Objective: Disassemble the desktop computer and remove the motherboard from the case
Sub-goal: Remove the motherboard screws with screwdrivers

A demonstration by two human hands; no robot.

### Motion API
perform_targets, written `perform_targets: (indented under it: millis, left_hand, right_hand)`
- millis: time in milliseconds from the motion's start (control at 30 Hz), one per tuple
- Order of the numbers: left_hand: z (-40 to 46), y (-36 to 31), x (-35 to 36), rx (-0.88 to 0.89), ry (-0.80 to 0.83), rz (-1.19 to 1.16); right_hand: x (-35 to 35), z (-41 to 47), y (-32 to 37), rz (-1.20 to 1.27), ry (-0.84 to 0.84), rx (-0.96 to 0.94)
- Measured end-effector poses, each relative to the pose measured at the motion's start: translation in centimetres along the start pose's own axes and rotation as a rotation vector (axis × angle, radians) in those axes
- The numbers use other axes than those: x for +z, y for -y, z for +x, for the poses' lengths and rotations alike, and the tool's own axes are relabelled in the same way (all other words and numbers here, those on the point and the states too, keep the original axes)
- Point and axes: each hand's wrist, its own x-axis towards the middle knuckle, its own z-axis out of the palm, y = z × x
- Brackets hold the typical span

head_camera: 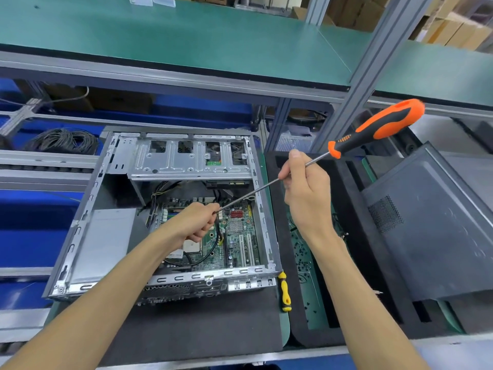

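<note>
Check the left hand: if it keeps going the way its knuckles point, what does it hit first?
Probably the motherboard. The left hand pinches the tip of the orange screwdriver and points down-right into the open case, above the board's heatsink area. How far above is unclear from this one view.

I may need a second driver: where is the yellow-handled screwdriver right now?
In the head view, the yellow-handled screwdriver lies on the black mat, beside the computer case's near right corner.
</note>
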Motion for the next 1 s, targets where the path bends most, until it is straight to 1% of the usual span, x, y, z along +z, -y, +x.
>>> perform_targets:
  millis: [67, 167, 333, 467, 533, 600, 700, 767, 900, 1000]
  left_hand:
    - [0.5, 0.2, -0.1, 0.000, -0.010, -0.035]
    - [1.1, 0.3, -0.1, -0.022, 0.019, -0.192]
    - [1.0, -0.1, -0.2, -0.008, 0.141, -0.392]
    - [1.0, -1.2, -0.2, 0.025, 0.238, -0.608]
    - [1.1, -1.8, -0.2, 0.074, 0.198, -0.628]
    - [1.2, -2.4, -0.2, 0.140, 0.132, -0.553]
    - [1.2, -2.8, 0.6, 0.170, 0.103, -0.244]
    - [1.3, -2.5, 1.4, 0.150, 0.104, -0.061]
    - [1.7, -1.3, 2.5, 0.155, 0.105, 0.193]
    - [2.0, -0.5, 2.6, 0.192, 0.163, 0.373]
  right_hand:
    - [-0.5, 0.4, 0.1, 0.004, -0.031, -0.024]
    - [-1.2, 0.9, 0.3, 0.015, -0.038, -0.021]
    - [-2.0, 0.7, -0.5, -0.039, -0.027, -0.001]
    - [-2.4, 0.4, -1.3, -0.065, -0.041, 0.014]
    - [-2.7, 0.2, -1.8, -0.053, -0.039, 0.024]
    - [-3.0, 0.0, -2.2, -0.036, -0.017, 0.016]
    - [-3.4, -0.5, -3.0, -0.067, 0.048, -0.011]
    - [-3.4, -1.0, -3.5, -0.130, 0.123, -0.021]
    - [-2.7, -1.6, -4.4, -0.273, 0.275, -0.068]
    - [-2.0, -1.8, -5.1, -0.381, 0.360, -0.112]
